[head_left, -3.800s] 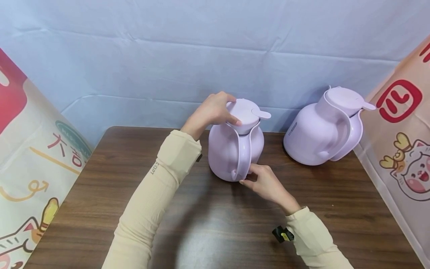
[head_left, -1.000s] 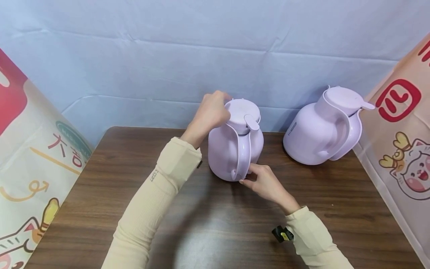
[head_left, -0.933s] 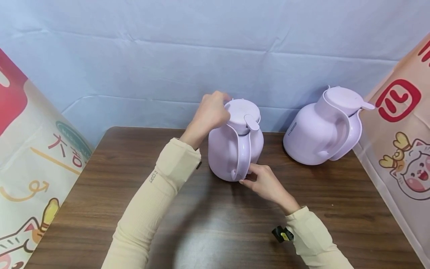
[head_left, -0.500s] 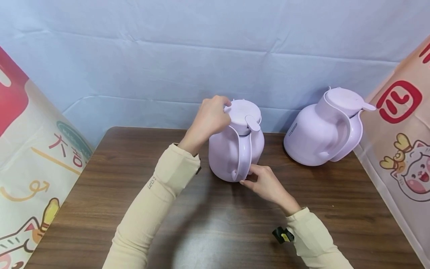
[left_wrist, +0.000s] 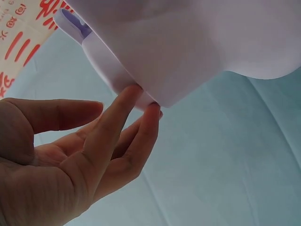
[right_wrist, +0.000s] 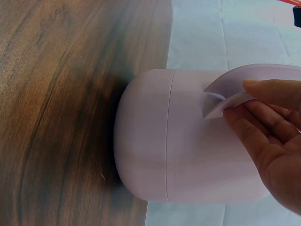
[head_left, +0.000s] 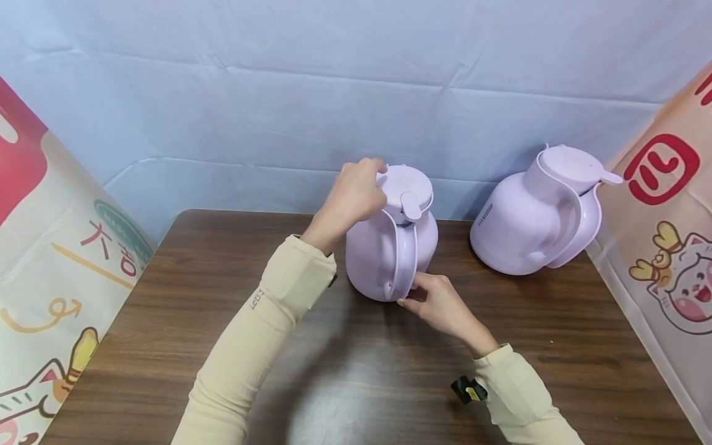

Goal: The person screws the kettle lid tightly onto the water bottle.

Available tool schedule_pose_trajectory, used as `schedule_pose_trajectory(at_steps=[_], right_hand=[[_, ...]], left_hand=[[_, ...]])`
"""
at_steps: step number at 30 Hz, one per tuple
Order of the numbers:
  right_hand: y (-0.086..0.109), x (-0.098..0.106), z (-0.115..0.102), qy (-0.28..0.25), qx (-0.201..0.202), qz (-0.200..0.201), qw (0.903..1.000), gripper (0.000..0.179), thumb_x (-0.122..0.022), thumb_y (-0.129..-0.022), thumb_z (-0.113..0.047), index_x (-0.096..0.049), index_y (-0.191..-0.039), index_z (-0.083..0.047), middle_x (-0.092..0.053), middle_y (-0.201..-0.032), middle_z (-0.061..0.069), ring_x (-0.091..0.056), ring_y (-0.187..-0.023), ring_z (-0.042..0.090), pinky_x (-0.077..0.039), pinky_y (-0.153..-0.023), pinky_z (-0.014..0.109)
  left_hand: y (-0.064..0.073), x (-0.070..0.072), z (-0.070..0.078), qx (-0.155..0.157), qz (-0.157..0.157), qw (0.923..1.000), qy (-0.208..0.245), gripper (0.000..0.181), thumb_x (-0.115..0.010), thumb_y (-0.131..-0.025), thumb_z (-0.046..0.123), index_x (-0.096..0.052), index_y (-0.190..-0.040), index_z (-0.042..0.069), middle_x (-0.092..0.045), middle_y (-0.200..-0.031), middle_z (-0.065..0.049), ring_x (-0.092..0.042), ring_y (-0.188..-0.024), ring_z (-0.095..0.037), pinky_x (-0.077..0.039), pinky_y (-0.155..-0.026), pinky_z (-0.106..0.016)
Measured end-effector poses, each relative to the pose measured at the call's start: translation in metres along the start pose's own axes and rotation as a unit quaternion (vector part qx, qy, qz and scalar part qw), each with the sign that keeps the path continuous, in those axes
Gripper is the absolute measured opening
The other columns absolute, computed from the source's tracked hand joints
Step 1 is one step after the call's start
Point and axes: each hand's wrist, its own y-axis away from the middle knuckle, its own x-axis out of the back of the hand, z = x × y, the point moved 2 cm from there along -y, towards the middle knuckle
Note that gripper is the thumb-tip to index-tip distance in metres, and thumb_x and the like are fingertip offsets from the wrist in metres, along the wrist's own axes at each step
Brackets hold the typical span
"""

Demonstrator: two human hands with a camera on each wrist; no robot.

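A lilac thermos jug (head_left: 369,259) stands upright on the table, its handle (head_left: 405,259) facing me. My left hand (head_left: 356,194) is at the left edge of its round lid (head_left: 402,182). In the left wrist view, fingertips of the left hand (left_wrist: 80,155) touch the lid's rim (left_wrist: 106,66), while the thumb stays apart from it. The lid's tab (head_left: 411,207) points toward the handle. Low down, my right hand (head_left: 442,306) pinches the bottom of the handle; the right wrist view shows thumb and fingers on either side of its edge (right_wrist: 230,102).
A second lilac jug (head_left: 523,222) stands at the back right of the brown wooden table (head_left: 183,296), its lid on. A pale blue cloth (head_left: 250,111) hangs behind the table. Printed cartoon sheets (head_left: 675,247) hang at both sides.
The lid has turned clockwise seen from above: its tab swung from pointing right to pointing at the handle. My left hand has shifted along the lid's left edge. The right hand stayed put.
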Motion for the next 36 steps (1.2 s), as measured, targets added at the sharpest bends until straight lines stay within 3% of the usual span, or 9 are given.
schedule_pose_trajectory(at_steps=[8, 17, 22, 29, 36], right_hand=[[0.0003, -0.0001, -0.0005, 0.0, 0.002, 0.002, 1.0, 0.023, -0.074, -0.07, 0.0, -0.067, -0.091, -0.006, -0.068, -0.087, 0.004, -0.062, -0.081, 0.018, -0.049, -0.072, 0.035], [0.0002, 0.0004, -0.0005, -0.001, 0.005, 0.002, 1.0, 0.023, -0.075, -0.069, 0.0, -0.067, -0.091, -0.005, -0.068, -0.087, 0.005, -0.063, -0.08, 0.018, -0.049, -0.072, 0.034], [0.0003, 0.0004, -0.0007, -0.003, 0.002, 0.001, 1.0, 0.024, -0.075, -0.069, 0.0, -0.067, -0.091, -0.006, -0.068, -0.088, 0.004, -0.062, -0.081, 0.018, -0.049, -0.072, 0.034], [0.0007, -0.0002, -0.0009, -0.004, -0.003, -0.002, 1.0, 0.024, -0.074, -0.07, 0.0, -0.067, -0.092, -0.006, -0.068, -0.088, 0.004, -0.062, -0.081, 0.018, -0.049, -0.072, 0.033], [0.0004, 0.0002, -0.0012, -0.008, -0.001, -0.002, 1.0, 0.024, -0.074, -0.07, 0.001, -0.067, -0.092, -0.006, -0.067, -0.089, 0.005, -0.063, -0.082, 0.018, -0.049, -0.072, 0.034]], left_hand=[[-0.0019, 0.0005, -0.0001, -0.004, 0.005, 1.0, -0.003, 0.049, -0.051, -0.078, 0.0, -0.053, -0.127, 0.008, -0.054, -0.125, -0.004, -0.047, -0.111, -0.024, -0.039, -0.085, -0.031], [-0.005, 0.0002, 0.0, -0.011, 0.012, 0.9999, -0.002, 0.033, -0.052, -0.075, -0.003, -0.058, -0.106, 0.008, -0.058, -0.098, -0.004, -0.049, -0.088, -0.022, -0.04, -0.072, -0.029], [-0.0073, -0.0002, 0.0001, -0.014, 0.004, 0.9999, -0.006, 0.035, -0.051, -0.076, -0.002, -0.054, -0.11, 0.005, -0.057, -0.107, -0.007, -0.049, -0.094, -0.024, -0.04, -0.078, -0.031], [-0.0072, 0.0005, -0.0019, -0.013, -0.007, 0.9999, 0.004, 0.053, -0.049, -0.077, -0.003, -0.046, -0.13, 0.005, -0.051, -0.126, -0.007, -0.047, -0.111, -0.025, -0.038, -0.089, -0.032], [-0.0003, 0.0052, -0.0036, -0.005, -0.008, 0.9999, 0.004, 0.057, -0.046, -0.079, -0.003, -0.042, -0.134, 0.007, -0.048, -0.131, -0.006, -0.044, -0.117, -0.026, -0.037, -0.092, -0.033]])
